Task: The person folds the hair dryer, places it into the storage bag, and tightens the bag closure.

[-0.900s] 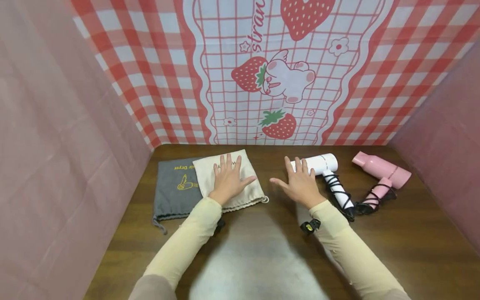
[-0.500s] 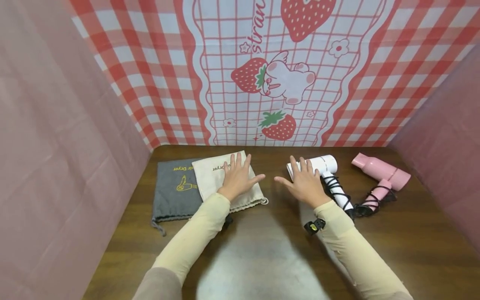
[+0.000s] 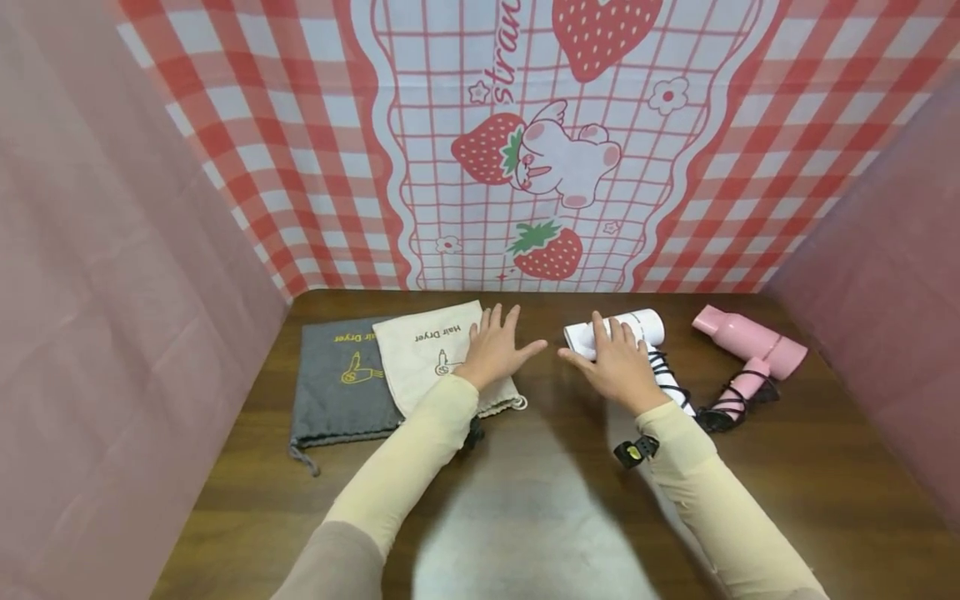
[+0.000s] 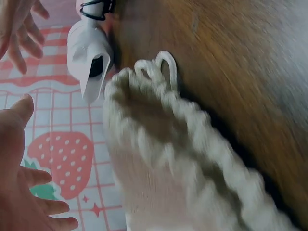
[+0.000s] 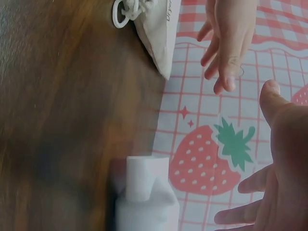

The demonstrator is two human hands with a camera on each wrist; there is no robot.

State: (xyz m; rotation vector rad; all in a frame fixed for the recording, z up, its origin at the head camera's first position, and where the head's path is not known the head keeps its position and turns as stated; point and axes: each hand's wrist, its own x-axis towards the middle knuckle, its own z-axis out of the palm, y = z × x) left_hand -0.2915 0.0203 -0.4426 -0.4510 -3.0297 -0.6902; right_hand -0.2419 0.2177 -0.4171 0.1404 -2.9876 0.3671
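My left hand (image 3: 495,348) hovers over the right part of a cream drawstring bag (image 3: 420,354), its fingers spread and nothing held. That bag, printed "Hair Dryer", overlaps a grey drawstring bag (image 3: 341,404). In the left wrist view the gathered mouth of the cream bag (image 4: 168,149) lies beside the hand. My right hand (image 3: 618,367) is over a white hair dryer (image 3: 647,327), fingers extended, hiding part of its barrel; the right wrist view shows the dryer's nozzle (image 5: 148,178) apart from the fingers. A black cord wraps the white handle (image 3: 671,382).
A pink hair dryer (image 3: 757,343) with a cord-wrapped handle lies at the right of the wooden table (image 3: 525,517). Behind stands a strawberry-print checked cloth (image 3: 547,150). Pink cloth walls (image 3: 112,317) close off both sides.
Both hands have shifted a little to the right, the left one uncovering more of the cream bag's print. The bags and hair dryers stay in place as the view drifts slightly.
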